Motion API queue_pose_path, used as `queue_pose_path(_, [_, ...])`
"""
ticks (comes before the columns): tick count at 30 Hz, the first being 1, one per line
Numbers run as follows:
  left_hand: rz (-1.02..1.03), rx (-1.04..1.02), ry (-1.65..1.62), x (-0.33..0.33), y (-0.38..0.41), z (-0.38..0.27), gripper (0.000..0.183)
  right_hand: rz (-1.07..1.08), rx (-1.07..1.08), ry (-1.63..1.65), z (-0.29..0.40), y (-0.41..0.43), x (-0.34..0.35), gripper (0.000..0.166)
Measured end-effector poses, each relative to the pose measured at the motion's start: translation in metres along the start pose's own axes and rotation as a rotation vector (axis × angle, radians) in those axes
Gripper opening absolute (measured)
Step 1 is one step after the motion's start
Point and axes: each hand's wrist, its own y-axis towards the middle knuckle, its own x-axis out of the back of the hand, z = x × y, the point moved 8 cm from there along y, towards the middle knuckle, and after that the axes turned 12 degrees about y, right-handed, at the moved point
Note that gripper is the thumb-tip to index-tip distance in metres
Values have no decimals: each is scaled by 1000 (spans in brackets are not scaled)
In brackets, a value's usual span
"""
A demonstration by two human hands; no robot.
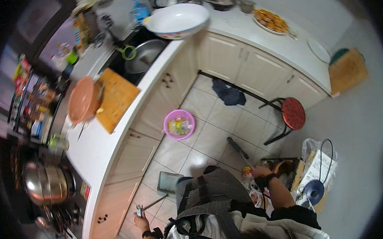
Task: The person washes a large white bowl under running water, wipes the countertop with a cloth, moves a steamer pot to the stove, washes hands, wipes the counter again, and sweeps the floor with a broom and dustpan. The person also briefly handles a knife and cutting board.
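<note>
My left hand (141,221) grips the end of a long-handled dustpan, whose grey-green pan (169,183) is on the tiled floor beside the lower cabinets. My right hand (262,173) is closed around the handle of a broom. Its dark bristle head (237,148) reaches out over the floor ahead of me, to the right. A pink plastic basin (179,111) holding clear and yellow plastic packaging stands against the cabinet base, between the two tools and the counter. My grey apron (220,189) hides part of the floor near my feet.
A dark cloth (228,93) lies on the floor by the far cabinets. A red-topped stool (293,113) stands near the right wall. Boxes, bags and a blue-lidded pan (313,192) crowd the right side. The counter (94,147) with a cutting board (117,99) runs along the left.
</note>
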Motion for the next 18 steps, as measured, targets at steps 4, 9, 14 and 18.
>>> queue_pose_path(4, [21,-113,-99,14,-7,-30,43,4,74,8,-37,14,13,30])
queue_pose_path(9, [88,-111,-92,-43,10,12,48,-135,32,235,-149,59,-26,30])
queue_pose_path(14, [188,-56,-159,-51,19,16,52,-488,-129,336,-153,51,-8,20])
queue_pose_path(18, [210,-167,-131,-25,36,-30,50,-741,231,-314,-160,111,11,22])
